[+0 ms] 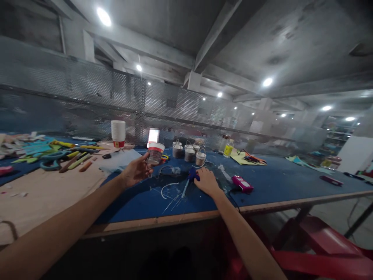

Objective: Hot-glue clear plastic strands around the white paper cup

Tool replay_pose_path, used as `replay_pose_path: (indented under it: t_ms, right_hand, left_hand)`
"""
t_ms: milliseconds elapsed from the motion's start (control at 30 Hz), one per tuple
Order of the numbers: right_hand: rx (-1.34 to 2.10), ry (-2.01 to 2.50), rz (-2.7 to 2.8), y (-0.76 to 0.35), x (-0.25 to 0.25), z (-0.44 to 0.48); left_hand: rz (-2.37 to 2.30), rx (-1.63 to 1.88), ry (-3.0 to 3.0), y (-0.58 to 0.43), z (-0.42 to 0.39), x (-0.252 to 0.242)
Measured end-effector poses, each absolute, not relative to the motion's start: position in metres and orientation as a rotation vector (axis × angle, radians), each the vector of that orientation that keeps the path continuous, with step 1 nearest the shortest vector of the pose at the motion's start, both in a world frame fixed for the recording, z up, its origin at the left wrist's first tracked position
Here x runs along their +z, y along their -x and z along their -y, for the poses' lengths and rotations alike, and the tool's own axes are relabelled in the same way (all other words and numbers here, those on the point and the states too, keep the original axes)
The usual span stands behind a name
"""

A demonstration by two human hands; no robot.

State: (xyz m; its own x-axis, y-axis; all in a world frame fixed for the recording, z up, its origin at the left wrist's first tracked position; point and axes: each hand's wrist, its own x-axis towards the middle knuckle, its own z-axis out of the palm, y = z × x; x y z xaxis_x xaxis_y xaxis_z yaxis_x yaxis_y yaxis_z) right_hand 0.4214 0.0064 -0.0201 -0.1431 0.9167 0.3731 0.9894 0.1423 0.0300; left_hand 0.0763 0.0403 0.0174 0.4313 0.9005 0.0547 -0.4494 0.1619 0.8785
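Plastic cup (155,152), clear, red-and-white rim band, upright, held in the air above the middle of the tabletop (279,182), nearer its far edge than its near one. Left hand (135,171) grasps it from the side, fingers wrapped round the lower wall, rim free. Contents too blurred to tell.

Right hand (207,181) lies palm-down on a blue tool (192,175) that rests on the tabletop, right of the cup and closer to the near edge. Its fingers cover the handle; whether they are clenched on it cannot be told.

White wire scraps (169,188) lie loose between the two hands. Small metal buckets (189,152) stand clustered just behind the cup, toward the far edge. Stack of paper cups (118,133) is further left by the far edge. Pink box (242,183) sits just right of the right hand, with two bottles (229,148) beyond it.

Judgement: the cup wall looks thin, so it wants light side pressure, a level hold and fingers off the rim. The tool's tip should point away from the holding hand, wrists clear of the scraps.
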Motion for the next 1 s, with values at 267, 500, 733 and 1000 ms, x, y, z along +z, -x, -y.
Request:
replay_pose_path:
  t_ms: [267,500,733,1000]
  right_hand:
    - [-0.526,1.964,2.202,-0.421,-0.02,-0.003]
    - [-0.527,1.97,2.13,-0.416,-0.02,-0.006]
    - [-0.217,1.763,1.875,-0.419,-0.008,-0.003]
    - [0.156,1.281,1.566,-0.418,0.012,0.004]
  left_hand:
    - [-0.586,1.0,-0.923,-0.075,-0.035,0.017]
    - [-0.613,1.042,-0.896,-0.072,-0.039,0.015]
    - [-0.626,1.036,-0.909,-0.073,-0.036,0.014]
    - [-0.617,1.061,-0.999,-0.077,-0.033,0.016]
